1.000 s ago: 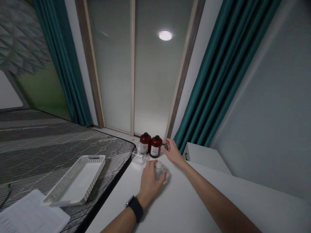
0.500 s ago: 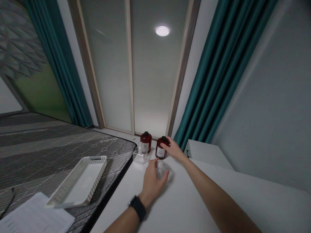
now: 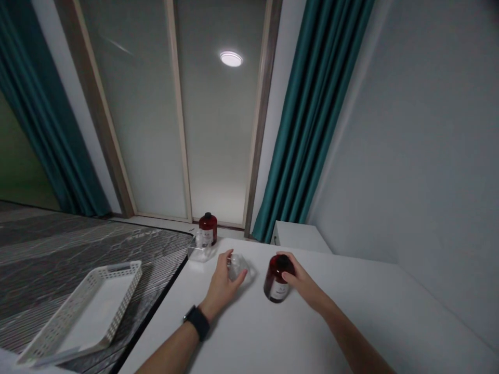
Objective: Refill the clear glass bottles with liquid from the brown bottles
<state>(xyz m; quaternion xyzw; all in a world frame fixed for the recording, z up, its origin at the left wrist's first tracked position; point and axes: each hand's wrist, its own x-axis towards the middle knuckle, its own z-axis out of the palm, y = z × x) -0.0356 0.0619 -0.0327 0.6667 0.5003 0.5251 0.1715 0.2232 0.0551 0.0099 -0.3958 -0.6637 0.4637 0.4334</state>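
My right hand [image 3: 300, 280] is wrapped round the side of a dark red bottle [image 3: 273, 283] with a black cap and a white label. The bottle is tilted slightly, above or on the white tabletop [image 3: 249, 332]; I cannot tell whether its base touches. To its left, my left hand [image 3: 224, 285], with a dark watch on the wrist, curls its fingers and thumb round a clear rounded container [image 3: 236, 266]. A second dark red bottle [image 3: 208, 226] stands upright at the far left corner, behind a clear tray [image 3: 200, 253] holding clear items too blurred to name.
A white perforated basket [image 3: 127, 301] rests on the grey patterned bed [image 3: 156, 244] left of the table, with white paper [image 3: 23, 361] beside its near end. Past the table's far edge stand a white cabinet [image 3: 302, 236], a teal curtain [image 3: 307, 130] and sliding glass doors [image 3: 218, 140].
My right hand has brought the dark red bottle toward me and to the right, away from the other bottle. My left hand still holds the clear container. The view has turned right.
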